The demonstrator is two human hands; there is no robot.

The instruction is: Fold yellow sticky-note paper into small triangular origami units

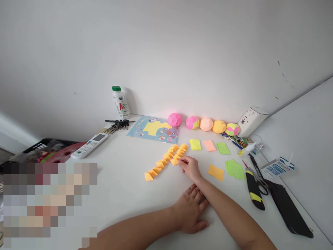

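My right hand (190,168) has its thumb and fingertips pinched at the edge of a folded orange paper piece (174,161). That piece lies at the near end of a short row of overlapping orange pieces (181,151). Just left of it, a longer slanting row of folded orange paper pieces (161,163) runs down toward me. My left hand (191,210) rests palm down on the white table (119,187), fingers stretched out, partly under my right forearm. Right of my right hand lies a flat orange paper sheet (215,172).
Yellow (195,144), peach (209,146) and green (223,148) paper pads lie beyond my right hand. Several faceted paper balls (206,124) line the wall. A box cutter (253,189), scissors (261,186) and glue bottle (246,150) are at right; a remote (90,146) and bottle (121,103) at left.
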